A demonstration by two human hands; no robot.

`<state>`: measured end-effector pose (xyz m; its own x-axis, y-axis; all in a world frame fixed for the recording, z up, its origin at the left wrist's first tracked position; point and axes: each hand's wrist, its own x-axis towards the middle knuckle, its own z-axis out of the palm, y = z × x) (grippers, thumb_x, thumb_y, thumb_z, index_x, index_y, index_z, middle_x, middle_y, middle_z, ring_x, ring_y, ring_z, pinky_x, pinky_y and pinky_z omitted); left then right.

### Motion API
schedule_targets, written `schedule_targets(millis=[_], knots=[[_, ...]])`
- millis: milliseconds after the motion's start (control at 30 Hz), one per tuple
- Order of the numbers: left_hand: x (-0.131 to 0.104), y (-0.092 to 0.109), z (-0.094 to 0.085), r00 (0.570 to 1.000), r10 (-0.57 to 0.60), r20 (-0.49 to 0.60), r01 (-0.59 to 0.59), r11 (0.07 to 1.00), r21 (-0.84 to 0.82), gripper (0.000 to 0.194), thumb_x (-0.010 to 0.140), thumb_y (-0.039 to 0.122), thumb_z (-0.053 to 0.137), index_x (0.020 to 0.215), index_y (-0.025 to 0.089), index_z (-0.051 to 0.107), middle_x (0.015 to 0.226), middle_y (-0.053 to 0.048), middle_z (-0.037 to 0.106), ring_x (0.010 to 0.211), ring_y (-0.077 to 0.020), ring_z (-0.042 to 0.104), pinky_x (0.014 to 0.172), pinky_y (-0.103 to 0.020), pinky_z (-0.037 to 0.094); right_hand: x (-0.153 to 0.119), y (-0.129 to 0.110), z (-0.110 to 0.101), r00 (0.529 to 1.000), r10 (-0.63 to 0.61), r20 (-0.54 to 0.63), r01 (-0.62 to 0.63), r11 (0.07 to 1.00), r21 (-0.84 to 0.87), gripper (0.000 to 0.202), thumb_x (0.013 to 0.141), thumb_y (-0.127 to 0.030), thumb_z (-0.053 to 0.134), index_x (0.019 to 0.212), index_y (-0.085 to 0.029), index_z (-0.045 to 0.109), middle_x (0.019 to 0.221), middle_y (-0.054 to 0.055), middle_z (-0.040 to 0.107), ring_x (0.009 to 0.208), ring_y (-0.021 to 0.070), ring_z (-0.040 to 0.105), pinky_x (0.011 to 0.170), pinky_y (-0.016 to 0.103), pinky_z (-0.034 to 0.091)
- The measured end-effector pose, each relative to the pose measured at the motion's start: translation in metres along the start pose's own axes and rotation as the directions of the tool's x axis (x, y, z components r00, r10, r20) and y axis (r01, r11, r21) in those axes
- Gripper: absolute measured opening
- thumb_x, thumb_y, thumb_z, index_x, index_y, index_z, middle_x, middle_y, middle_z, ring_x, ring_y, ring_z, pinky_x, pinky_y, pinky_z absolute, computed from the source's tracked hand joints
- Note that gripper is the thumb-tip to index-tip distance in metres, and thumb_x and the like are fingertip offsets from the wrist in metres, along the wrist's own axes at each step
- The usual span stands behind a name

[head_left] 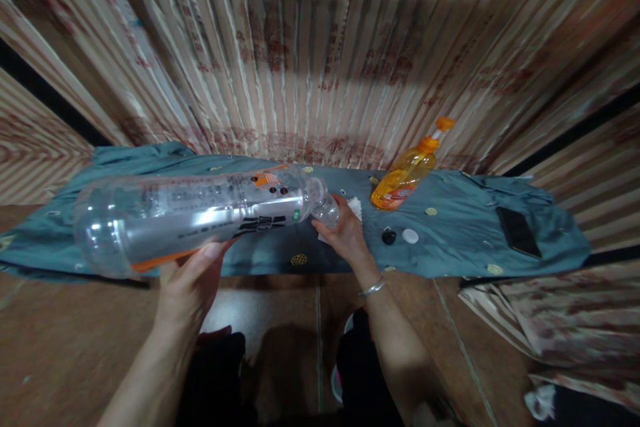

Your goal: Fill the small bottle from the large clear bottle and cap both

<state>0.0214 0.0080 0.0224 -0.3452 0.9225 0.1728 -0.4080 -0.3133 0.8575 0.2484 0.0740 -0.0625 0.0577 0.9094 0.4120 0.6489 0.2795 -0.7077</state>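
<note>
My left hand [193, 280] is wrapped round the underside of a large transparent plastic bottle [200, 213] with a silver and orange label. The bottle lies nearly level, its neck pointing right. My right hand [350, 233] grips a small transparent bottle [326, 209] at the large bottle's neck. Their mouths appear to meet, though I cannot tell whether they touch. Whether liquid is inside either one is hard to see. Under my right hand a piece of white tissue [356, 207] shows partly. Beside it lie a black cap [389, 235] and a white cap [411, 235].
An orange pump bottle [404, 179] stands behind the caps. A black phone [519, 231] lies at the right on the blue-green cloth [450, 240] covering the narrow table. A striped curtain [310, 80] hangs close behind. My legs and the tiled floor [280, 360] are below.
</note>
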Motion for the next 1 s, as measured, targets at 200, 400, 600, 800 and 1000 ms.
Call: schedule_targets(millis=[200, 400, 600, 800, 1000], knots=[[0.0007, 0.0001, 0.0005, 1.000, 0.000, -0.003, 0.000, 1.000, -0.009, 0.058, 0.051, 0.028, 0.089, 0.106, 0.035, 0.072, 0.093, 0.000, 0.077, 0.103, -0.0275, 0.070, 0.094, -0.046, 0.056, -0.0003, 0.0011, 0.0000, 1.000, 0.001, 0.004, -0.001, 1.000, -0.008, 0.062, 0.070, -0.030, 0.076, 0.126, -0.019, 0.051, 0.120, 0.012, 0.067, 0.110, 0.0274, 0.065, 0.097, 0.045, 0.052], [0.0005, -0.0004, 0.0000, 1.000, 0.003, 0.012, -0.003, 1.000, -0.005, 0.054, 0.054, 0.028, 0.087, 0.105, 0.036, 0.072, 0.096, 0.000, 0.077, 0.105, -0.0274, 0.069, 0.094, -0.045, 0.057, -0.0007, 0.0025, 0.0008, 1.000, -0.021, -0.005, 0.021, 1.000, 0.000, 0.061, 0.071, -0.031, 0.075, 0.126, -0.019, 0.051, 0.120, 0.011, 0.067, 0.111, 0.0269, 0.064, 0.098, 0.045, 0.052], [-0.0005, 0.0019, 0.0022, 1.000, -0.014, -0.007, 0.014, 1.000, 0.004, 0.059, 0.051, 0.031, 0.089, 0.108, 0.034, 0.071, 0.095, -0.001, 0.077, 0.105, -0.0283, 0.069, 0.096, -0.046, 0.056, -0.0005, 0.0020, 0.0017, 1.000, -0.009, -0.016, 0.009, 1.000, 0.001, 0.061, 0.071, -0.030, 0.075, 0.126, -0.020, 0.051, 0.120, 0.011, 0.067, 0.111, 0.0267, 0.065, 0.098, 0.045, 0.052], [0.0002, 0.0024, 0.0031, 1.000, -0.005, 0.013, 0.005, 1.000, -0.003, 0.058, 0.053, 0.028, 0.088, 0.108, 0.035, 0.071, 0.096, 0.000, 0.077, 0.102, -0.0273, 0.070, 0.092, -0.044, 0.058, -0.0001, -0.0004, -0.0002, 1.000, 0.000, -0.005, 0.000, 1.000, -0.002, 0.062, 0.070, -0.030, 0.076, 0.125, -0.019, 0.051, 0.120, 0.012, 0.067, 0.112, 0.0271, 0.065, 0.098, 0.045, 0.052], [0.0010, -0.0003, -0.0004, 1.000, -0.007, 0.014, 0.007, 1.000, -0.008, 0.057, 0.053, 0.028, 0.088, 0.108, 0.033, 0.071, 0.090, 0.000, 0.078, 0.098, -0.0263, 0.071, 0.090, -0.043, 0.058, -0.0002, -0.0002, 0.0001, 1.000, 0.001, -0.002, -0.001, 1.000, -0.005, 0.061, 0.071, -0.031, 0.076, 0.126, -0.019, 0.051, 0.118, 0.011, 0.067, 0.110, 0.0273, 0.065, 0.097, 0.045, 0.052]])
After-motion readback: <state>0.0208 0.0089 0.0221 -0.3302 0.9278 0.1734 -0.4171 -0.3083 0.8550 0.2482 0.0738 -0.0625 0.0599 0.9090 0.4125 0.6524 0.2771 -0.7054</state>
